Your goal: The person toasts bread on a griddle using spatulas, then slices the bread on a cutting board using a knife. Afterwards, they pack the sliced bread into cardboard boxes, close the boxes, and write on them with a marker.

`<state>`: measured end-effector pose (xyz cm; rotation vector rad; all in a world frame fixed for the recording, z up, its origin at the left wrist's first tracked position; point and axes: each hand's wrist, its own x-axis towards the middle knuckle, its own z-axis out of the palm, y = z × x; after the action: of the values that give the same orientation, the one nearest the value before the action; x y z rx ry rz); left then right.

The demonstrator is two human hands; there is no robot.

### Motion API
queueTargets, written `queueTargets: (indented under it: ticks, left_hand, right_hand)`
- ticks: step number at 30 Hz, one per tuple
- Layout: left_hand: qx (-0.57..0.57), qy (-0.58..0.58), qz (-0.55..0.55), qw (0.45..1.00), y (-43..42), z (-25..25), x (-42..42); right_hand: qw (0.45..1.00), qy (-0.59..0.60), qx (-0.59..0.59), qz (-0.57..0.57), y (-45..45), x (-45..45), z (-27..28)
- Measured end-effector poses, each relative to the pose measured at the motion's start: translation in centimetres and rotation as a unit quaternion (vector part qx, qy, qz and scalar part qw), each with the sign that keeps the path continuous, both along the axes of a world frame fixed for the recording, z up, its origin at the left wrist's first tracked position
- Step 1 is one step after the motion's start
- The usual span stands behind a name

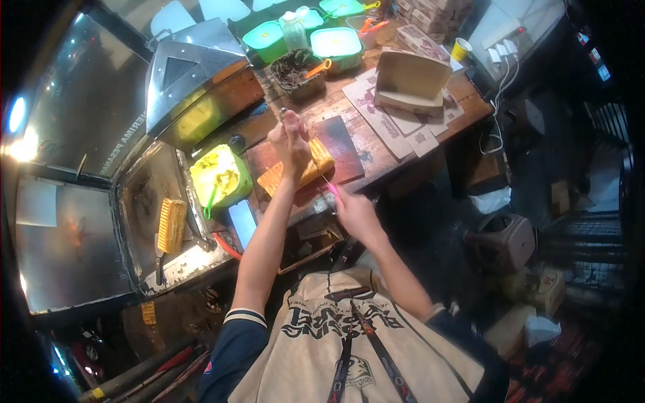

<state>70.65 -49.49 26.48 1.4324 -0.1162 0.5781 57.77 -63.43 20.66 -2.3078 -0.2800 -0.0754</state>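
A long, golden-brown toasted bread [321, 156] lies on a dark reddish board [346, 151]. My right hand [359, 218] is closed round the pink handle of a knife [334, 189], its thin blade at the near right edge of the bread. Above the bread, my left hand [290, 140] is closed, with a small dark metallic bit showing at its top; what it holds is hidden. My left wrist and forearm cover the middle of the bread. To the left stands a green tub of yellow spread [220, 173] with a green-handled utensil in it.
On the griddle [144, 201] at left lies another toasted bread [173, 225] beside a dark-handled spatula [159, 265]. An open cardboard box [411, 84] sits on flat cartons at right. Behind are a container of dark filling [295, 72], lidded tubs [336, 43] and a metal hood [195, 67].
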Motion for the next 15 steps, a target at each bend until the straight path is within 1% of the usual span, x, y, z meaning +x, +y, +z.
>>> queueTargets:
  ticks: [1, 4, 5, 8, 9, 12, 13, 15]
  left_hand:
    - [0.001, -0.005, -0.005, 1.0, 0.3, -0.8, 0.4]
    - [0.004, -0.003, -0.003, 1.0, 0.3, -0.5, 0.4]
    - [0.012, -0.008, -0.001, 1.0, 0.3, -0.5, 0.3]
    - [-0.019, 0.001, -0.01, 1.0, 0.0, -0.3, 0.1]
    - [-0.003, 0.004, -0.005, 1.0, 0.0, -0.1, -0.1]
    - [-0.003, -0.014, -0.004, 1.0, 0.0, -0.1, -0.7]
    - [0.016, -0.034, 0.001, 0.999, 0.1, -0.5, -0.6]
    - [0.001, -0.031, -0.019, 0.999, 0.2, -0.9, -0.3]
  right_hand:
    - [1.0, 0.013, -0.02, -0.006, -1.2, -1.9, 1.0]
    - [0.999, 0.021, -0.024, -0.006, -3.1, -5.1, 2.2]
    - [0.999, 0.021, -0.042, 0.0, -2.4, -4.1, 0.5]
    - [0.999, -0.034, 0.012, 0.012, 1.7, 2.0, -5.0]
    - [0.999, -0.035, -0.004, 0.022, 2.4, 3.5, -6.5]
    - [0.999, -0.04, 0.03, 0.02, 0.8, 1.2, -4.3]
    - [1.0, -0.015, 0.002, 0.027, -1.2, -0.8, -5.1]
    - [1.0, -0.005, 0.001, 0.01, -4.8, -6.2, -4.9]
